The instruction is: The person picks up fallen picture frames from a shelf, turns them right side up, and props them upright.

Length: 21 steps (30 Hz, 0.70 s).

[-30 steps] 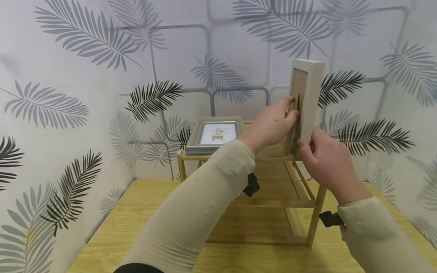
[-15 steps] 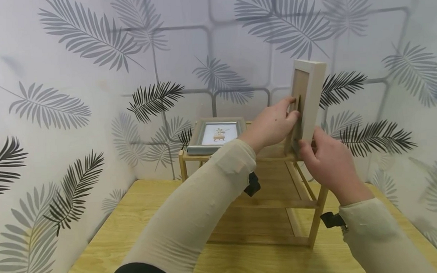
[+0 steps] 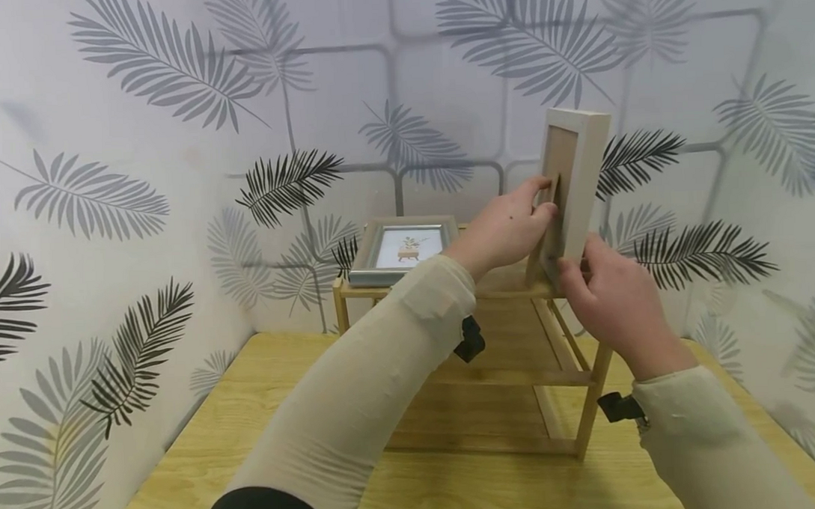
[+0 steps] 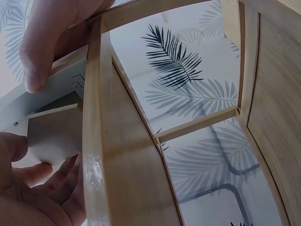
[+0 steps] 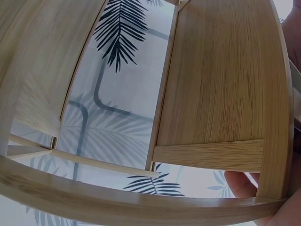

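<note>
**Both hands steady a white frame on the wooden shelf**

While the white frame (image 3: 576, 185) stands upright at centre right of the head view, atop the shelf (image 3: 509, 282), the left hand (image 3: 508, 228) pinches its back stand and the right hand (image 3: 611, 300) grips its lower edge. Left of centre lies a grey frame (image 3: 402, 249).

From the left wrist, fingers (image 4: 44, 42) curl around the frame's edge at upper left.

From the right wrist, shelf boards fill the picture, with fingertips (image 5: 242, 183) at lower right.

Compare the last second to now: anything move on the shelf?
Barely. The white frame stays upright on the bamboo shelf, its back facing the person. The left hand keeps its grip on the stand at the back; the right hand still holds the lower edge. The grey frame has not moved.
</note>
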Each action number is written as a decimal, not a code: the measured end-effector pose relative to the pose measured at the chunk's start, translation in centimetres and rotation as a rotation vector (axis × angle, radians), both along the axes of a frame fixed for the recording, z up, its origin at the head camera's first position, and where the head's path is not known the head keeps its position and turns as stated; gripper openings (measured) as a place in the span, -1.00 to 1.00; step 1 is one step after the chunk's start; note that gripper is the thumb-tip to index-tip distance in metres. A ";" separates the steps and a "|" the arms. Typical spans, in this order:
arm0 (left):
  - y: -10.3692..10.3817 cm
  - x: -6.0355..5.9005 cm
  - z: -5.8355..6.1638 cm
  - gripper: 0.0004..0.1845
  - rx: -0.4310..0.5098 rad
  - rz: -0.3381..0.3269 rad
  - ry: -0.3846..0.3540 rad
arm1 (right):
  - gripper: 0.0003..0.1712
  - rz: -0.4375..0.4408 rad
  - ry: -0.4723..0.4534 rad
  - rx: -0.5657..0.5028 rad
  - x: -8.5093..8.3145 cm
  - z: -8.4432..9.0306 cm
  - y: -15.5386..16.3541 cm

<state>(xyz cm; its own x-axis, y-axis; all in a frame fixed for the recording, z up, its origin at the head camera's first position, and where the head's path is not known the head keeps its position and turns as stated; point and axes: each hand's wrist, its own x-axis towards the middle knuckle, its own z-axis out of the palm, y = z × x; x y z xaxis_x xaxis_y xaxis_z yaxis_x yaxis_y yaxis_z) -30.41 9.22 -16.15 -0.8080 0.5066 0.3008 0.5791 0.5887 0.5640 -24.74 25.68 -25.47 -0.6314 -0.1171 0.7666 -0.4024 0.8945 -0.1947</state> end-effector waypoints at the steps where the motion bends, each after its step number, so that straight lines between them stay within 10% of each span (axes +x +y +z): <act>1: 0.0 0.0 0.0 -0.44 0.003 -0.001 -0.002 | -0.69 -0.002 -0.001 0.001 0.0 0.0 0.0; 21: 0.0 -0.1 -0.1 -0.39 0.031 -0.039 -0.038 | -0.54 -0.015 -0.012 0.026 -0.3 -0.1 -0.2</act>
<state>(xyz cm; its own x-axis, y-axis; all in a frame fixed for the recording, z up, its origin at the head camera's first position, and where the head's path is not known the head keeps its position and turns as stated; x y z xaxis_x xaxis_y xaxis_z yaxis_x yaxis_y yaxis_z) -30.52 9.22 -16.21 -0.7988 0.5291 0.2864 0.5793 0.5479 0.6035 -25.04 25.50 -25.54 -0.6424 -0.1274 0.7557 -0.3870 0.9051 -0.1763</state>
